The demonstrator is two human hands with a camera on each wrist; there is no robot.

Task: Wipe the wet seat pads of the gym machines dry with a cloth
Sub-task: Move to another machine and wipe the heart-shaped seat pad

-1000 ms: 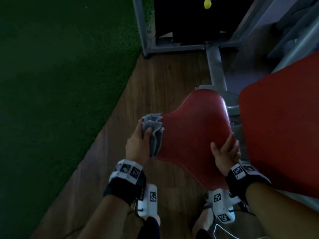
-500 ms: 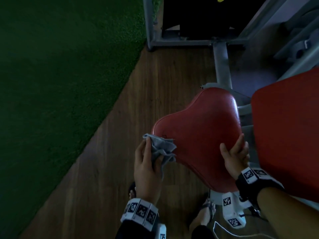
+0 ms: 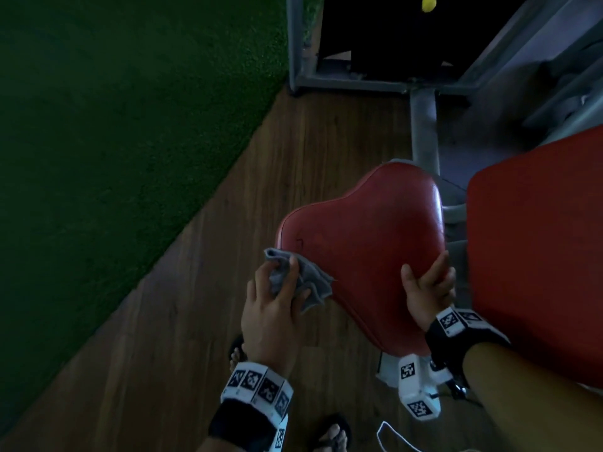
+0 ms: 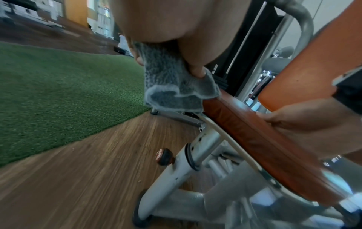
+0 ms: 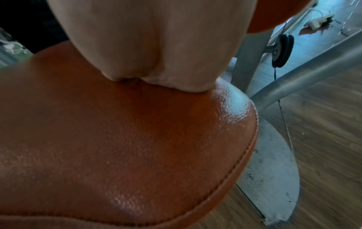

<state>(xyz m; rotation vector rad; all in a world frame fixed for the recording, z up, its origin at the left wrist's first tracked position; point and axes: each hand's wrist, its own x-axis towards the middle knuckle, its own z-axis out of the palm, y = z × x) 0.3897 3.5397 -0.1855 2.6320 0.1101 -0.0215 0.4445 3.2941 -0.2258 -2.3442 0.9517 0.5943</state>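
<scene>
A: Seat pad (image 3: 365, 252), red and glossy, is seen tilted on its grey post (image 4: 197, 153) above the wooden floor (image 3: 195, 337), beside a larger red pad (image 3: 538, 256). A sheen, possibly moisture, is shown across its top in the right wrist view.

B: What might go wrong?

A: The grey cloth (image 3: 306, 278) is bunched at the left edge only, so the middle could be left wet if strokes are kept short. A loose corner hangs free and might be dragged off the rim.

B: And the hands?

A: The cloth is clenched by the left hand (image 3: 274, 308), thumb over it. The pad's right edge is grasped by the right hand (image 3: 427, 288), wrist low, fingers wrapped behind.
</scene>
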